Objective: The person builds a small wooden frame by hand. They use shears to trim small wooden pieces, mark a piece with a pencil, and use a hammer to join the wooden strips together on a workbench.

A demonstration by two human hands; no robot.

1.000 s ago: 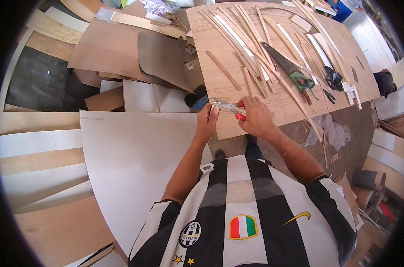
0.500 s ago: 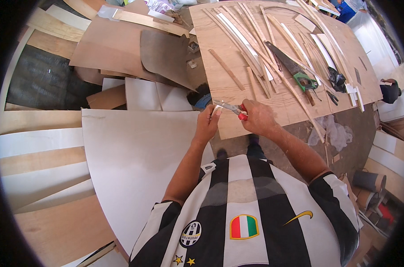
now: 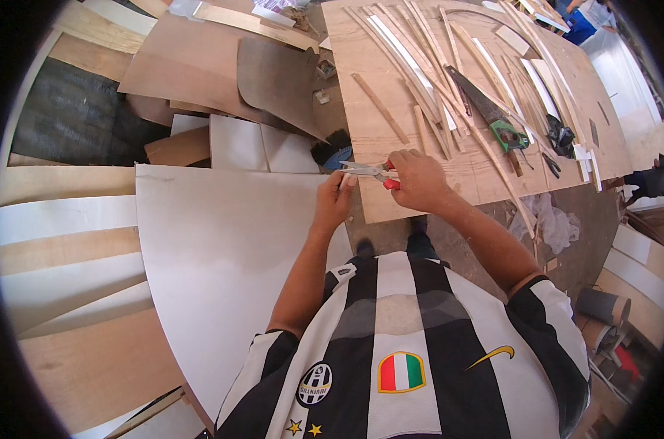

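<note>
My right hand (image 3: 420, 181) grips red-handled metal snips (image 3: 372, 170) near the front left corner of the plywood table (image 3: 390, 205). The blades point left and lie over a small pale piece (image 3: 346, 178), which my left hand (image 3: 330, 203) pinches between thumb and fingers; its exact shape is unclear. Beyond my right hand, long thin wooden and white strips (image 3: 405, 69) lie across the table, along with a green-handled handsaw (image 3: 504, 134), black pliers (image 3: 550, 164) and a crumpled black item (image 3: 559, 135).
A large white sheet (image 3: 222, 256) lies at left, beside stacked curved boards (image 3: 69, 285) and brown sheets (image 3: 171, 58). A brush (image 3: 332, 150) is left of the table; a plastic bag (image 3: 559, 227) lies below it. A person (image 3: 639, 183) is at the right edge, buckets (image 3: 602, 307) nearer.
Both hands have shifted slightly up and left in the view, with the snips' blades now lying more level. The surroundings have shifted slightly, and the person at the right edge has moved lower.
</note>
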